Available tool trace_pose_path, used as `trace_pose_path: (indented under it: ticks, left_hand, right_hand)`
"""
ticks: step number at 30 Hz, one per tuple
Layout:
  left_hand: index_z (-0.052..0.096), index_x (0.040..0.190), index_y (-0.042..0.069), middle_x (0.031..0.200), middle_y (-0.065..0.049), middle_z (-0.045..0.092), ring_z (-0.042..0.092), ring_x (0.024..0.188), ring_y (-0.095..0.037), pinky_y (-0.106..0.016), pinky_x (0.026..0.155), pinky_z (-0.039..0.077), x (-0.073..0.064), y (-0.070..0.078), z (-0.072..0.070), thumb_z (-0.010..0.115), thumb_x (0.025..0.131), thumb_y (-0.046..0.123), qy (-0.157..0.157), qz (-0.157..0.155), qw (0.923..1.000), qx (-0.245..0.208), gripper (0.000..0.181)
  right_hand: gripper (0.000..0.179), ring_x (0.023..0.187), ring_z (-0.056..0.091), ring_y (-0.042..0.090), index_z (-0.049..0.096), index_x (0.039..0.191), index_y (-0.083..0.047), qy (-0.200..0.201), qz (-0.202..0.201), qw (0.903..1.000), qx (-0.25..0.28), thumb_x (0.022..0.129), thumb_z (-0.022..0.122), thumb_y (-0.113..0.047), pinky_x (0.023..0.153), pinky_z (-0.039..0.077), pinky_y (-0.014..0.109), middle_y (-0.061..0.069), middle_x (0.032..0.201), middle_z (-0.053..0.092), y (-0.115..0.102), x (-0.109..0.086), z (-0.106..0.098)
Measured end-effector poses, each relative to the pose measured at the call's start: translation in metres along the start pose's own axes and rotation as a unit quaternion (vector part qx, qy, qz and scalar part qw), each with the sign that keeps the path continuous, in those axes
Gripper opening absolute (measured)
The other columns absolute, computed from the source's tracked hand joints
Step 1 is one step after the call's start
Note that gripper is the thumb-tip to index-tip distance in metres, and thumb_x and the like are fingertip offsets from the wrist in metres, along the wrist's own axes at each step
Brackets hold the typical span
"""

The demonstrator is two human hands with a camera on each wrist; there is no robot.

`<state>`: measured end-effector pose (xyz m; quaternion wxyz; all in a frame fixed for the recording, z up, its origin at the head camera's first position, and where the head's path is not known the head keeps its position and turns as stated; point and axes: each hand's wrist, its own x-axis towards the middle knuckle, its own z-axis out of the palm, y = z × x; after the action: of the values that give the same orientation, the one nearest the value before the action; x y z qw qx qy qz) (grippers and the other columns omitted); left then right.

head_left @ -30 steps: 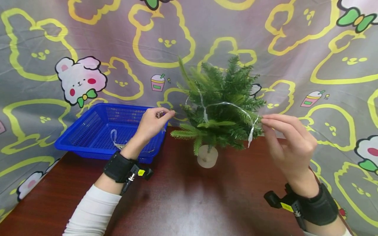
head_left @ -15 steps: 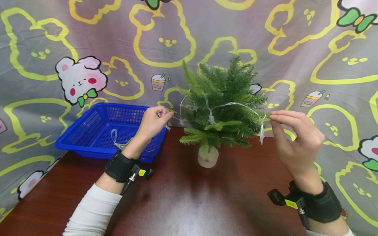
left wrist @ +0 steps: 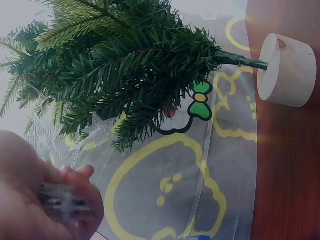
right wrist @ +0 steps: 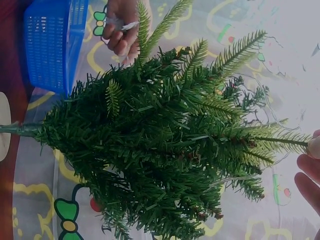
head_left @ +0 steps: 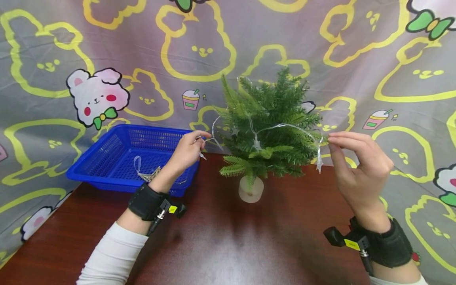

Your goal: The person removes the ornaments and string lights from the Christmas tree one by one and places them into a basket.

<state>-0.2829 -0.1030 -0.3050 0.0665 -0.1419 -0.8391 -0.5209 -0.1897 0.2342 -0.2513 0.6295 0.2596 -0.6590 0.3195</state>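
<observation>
A small artificial Christmas tree (head_left: 274,114) stands on a round wooden base (head_left: 251,190). Clear string lights (head_left: 281,126) with star-shaped bulbs drape over its front; one star bulb (head_left: 257,143) hangs mid-tree, another at the right side. My left hand (head_left: 187,152), left of the tree, holds a bunch of these lights in its curled fingers; the bunch (left wrist: 65,205) shows in the palm in the left wrist view. Strands run from it to the branches. My right hand (head_left: 361,166) pinches the tip of a branch (right wrist: 280,141) at the tree's right, beside the looped wire.
A blue plastic basket (head_left: 124,132) is left of the tree, behind my left forearm. In it lie a gold star ornament (head_left: 151,174) and a clear loop. The brown table (head_left: 228,237) runs up to a patterned cloth backdrop (head_left: 142,47).
My right hand has moved right, and the looped wire with its star bulb has shifted right too. The left fingers have extended slightly, and a strand now shows between that hand and the tree.
</observation>
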Motion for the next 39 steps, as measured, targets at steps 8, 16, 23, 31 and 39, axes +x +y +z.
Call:
trace_pose_path:
  ticks: [8,16,23,31,39]
  left_hand:
    - [0.074,0.106,0.008,0.080,-0.006,0.059,0.052,0.072,-0.023,-0.036,0.072,0.044,-0.001,-0.002,0.002,0.055,0.100,0.037,0.030,0.009,0.9985,0.045,0.035]
    - [0.051,0.068,0.010,0.061,0.003,0.039,0.039,0.061,-0.018,-0.030,0.061,0.034,0.001,-0.006,0.007,0.073,0.089,0.028,0.069,0.046,0.9962,0.024,0.035]
    - [0.047,0.078,0.011,0.073,-0.002,0.058,0.052,0.065,-0.014,-0.027,0.057,0.040,0.003,-0.005,0.008,0.060,0.095,0.018,0.040,0.002,0.9988,-0.027,0.022]
    - [0.057,0.115,0.004,0.071,-0.006,0.052,0.048,0.049,-0.013,-0.027,0.044,0.042,0.004,-0.006,0.010,0.043,0.106,0.018,-0.030,-0.001,0.9967,-0.076,0.021]
    - [0.070,0.084,0.013,0.069,0.000,0.052,0.046,0.064,-0.017,-0.032,0.065,0.041,0.001,-0.004,0.011,0.052,0.098,0.054,0.060,0.053,0.9967,-0.013,0.048]
  right_hand:
    - [0.017,0.083,0.071,0.015,0.075,0.086,0.005,0.000,0.007,1.0000,0.006,0.087,0.074,-0.012,0.086,0.048,0.011,0.019,0.084,0.074,0.000,-0.001,0.000]
    - [0.016,0.087,0.069,0.002,0.074,0.086,0.007,-0.007,0.022,0.9997,0.006,0.087,0.072,-0.009,0.085,0.047,0.011,0.024,0.084,0.072,0.003,0.001,-0.003]
    - [0.012,0.089,0.067,-0.004,0.071,0.087,0.013,-0.019,0.050,0.9977,0.041,0.086,0.069,0.001,0.087,0.052,0.014,0.019,0.088,0.074,0.011,0.004,-0.006]
    - [0.012,0.090,0.068,0.002,0.070,0.088,0.016,-0.025,0.069,0.9954,0.061,0.086,0.067,0.005,0.089,0.054,0.017,0.002,0.094,0.075,0.017,0.006,-0.007]
    - [0.012,0.090,0.067,0.002,0.069,0.089,0.017,-0.035,0.073,0.9950,0.059,0.086,0.067,0.006,0.089,0.054,0.016,0.003,0.094,0.075,0.020,0.007,-0.009]
